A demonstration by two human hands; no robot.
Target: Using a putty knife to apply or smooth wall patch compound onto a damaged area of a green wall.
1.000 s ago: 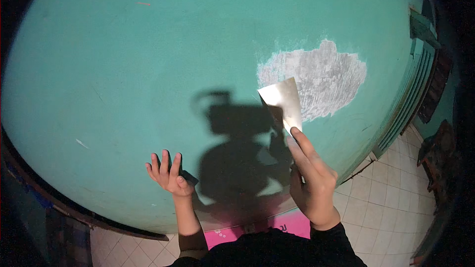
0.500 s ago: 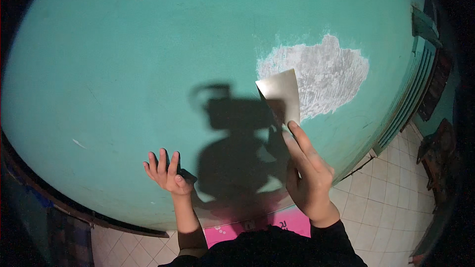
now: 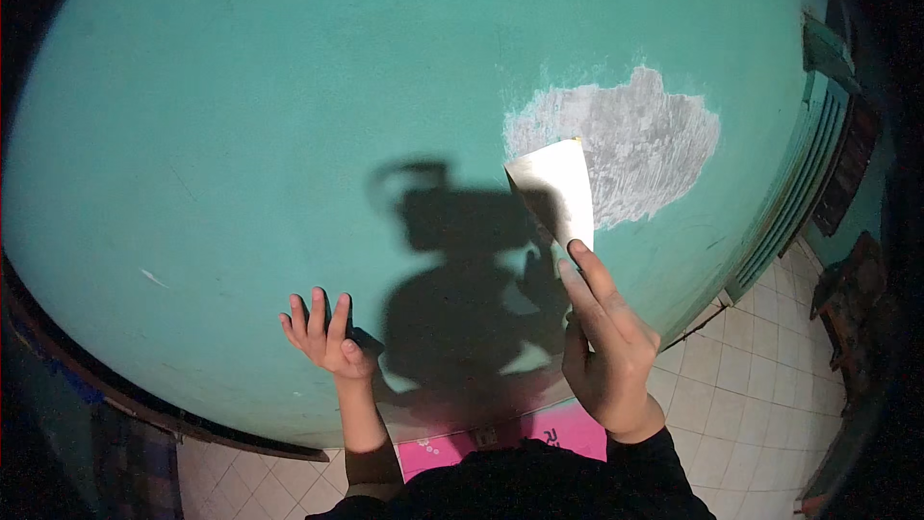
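My right hand (image 3: 616, 351) is closed round a metal scraper (image 3: 558, 183), its fingers stretched along the blade; the handle is hidden in the palm. The broad end of the blade lies over the lower left edge of a rough grey-white patch (image 3: 654, 144) on the green wall (image 3: 241, 135). Whether the blade touches the wall I cannot tell for sure. My left hand (image 3: 325, 335) is at the lower part of the wall, fingers spread and holding nothing.
A dark shadow (image 3: 462, 308) falls on the wall between my hands. Below is a pink item (image 3: 568, 429) on the tiled floor (image 3: 731, 404). Green louvred slats (image 3: 789, 183) and a dark wooden piece of furniture (image 3: 852, 299) stand at the right. A dark edge (image 3: 192, 429) borders the wall at lower left.
My right hand and the scraper have shifted slightly right and down, and the blade now catches more light. My left hand has stayed in place.
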